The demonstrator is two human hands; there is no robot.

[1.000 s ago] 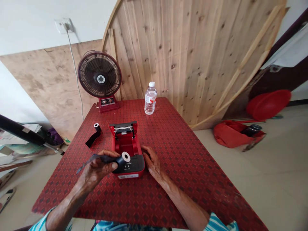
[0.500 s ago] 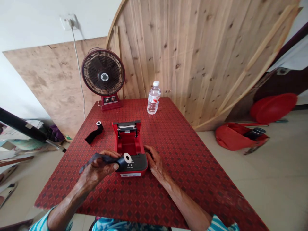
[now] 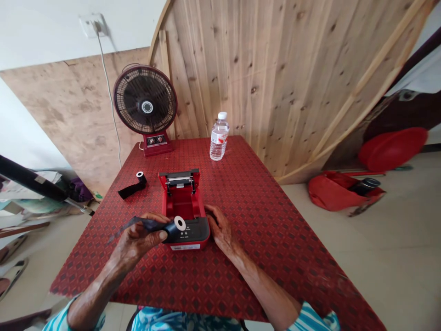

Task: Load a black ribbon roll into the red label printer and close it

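Observation:
My left hand (image 3: 132, 241) is closed on a small black paper roll (image 3: 171, 232) with a pale end and a hollow core. A loose black strip trails from it to the left. The roll hangs over the front of a small red and black printer (image 3: 189, 233), whose lid (image 3: 179, 178) stands raised at the back. Inside, the visible red bay holds no roll. My right hand (image 3: 222, 230) grips the printer's right side, its fingertips partly hidden. Left of the printer, a second black roll (image 3: 141, 179) stands on the table, its strip partly unwound.
A dark red fan (image 3: 147, 107) and a clear water bottle (image 3: 218, 142) stand at the back of the red patterned table (image 3: 268, 225). Wooden boards (image 3: 258, 69) lean behind it. A red bag (image 3: 332, 193) lies on the floor at right.
The view has shifted slightly, so everything sits a little higher in it. Both hands keep their holds, and the roll stays over the front of the printer.

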